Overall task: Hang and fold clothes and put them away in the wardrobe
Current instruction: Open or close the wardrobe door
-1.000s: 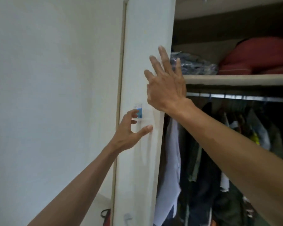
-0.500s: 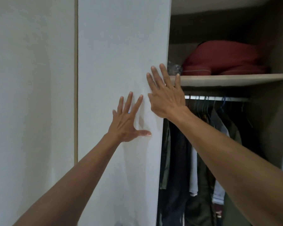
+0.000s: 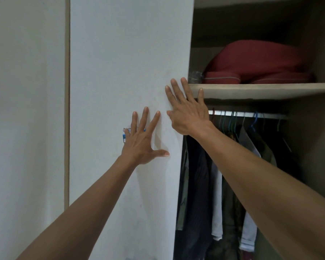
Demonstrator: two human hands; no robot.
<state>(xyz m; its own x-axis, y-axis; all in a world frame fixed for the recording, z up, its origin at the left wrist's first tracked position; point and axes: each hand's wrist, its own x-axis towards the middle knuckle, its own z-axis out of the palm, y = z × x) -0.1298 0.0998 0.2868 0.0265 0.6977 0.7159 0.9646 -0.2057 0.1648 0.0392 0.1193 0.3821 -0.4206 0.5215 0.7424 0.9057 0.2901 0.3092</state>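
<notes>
White wardrobe door upright; both hands flat on it.

White wardrobe door: L hand flat on face, fingers spread, thumb out, partly covering blue/white sticker. R hand flat at door's right edge, fingers straight, tips overlapping shelf front. On shelf: red bedding, clear plastic-wrapped item just left of it. Below shelf: metal rail w/ hangers, hung clothes, dark and pale. Wall at left.
</notes>
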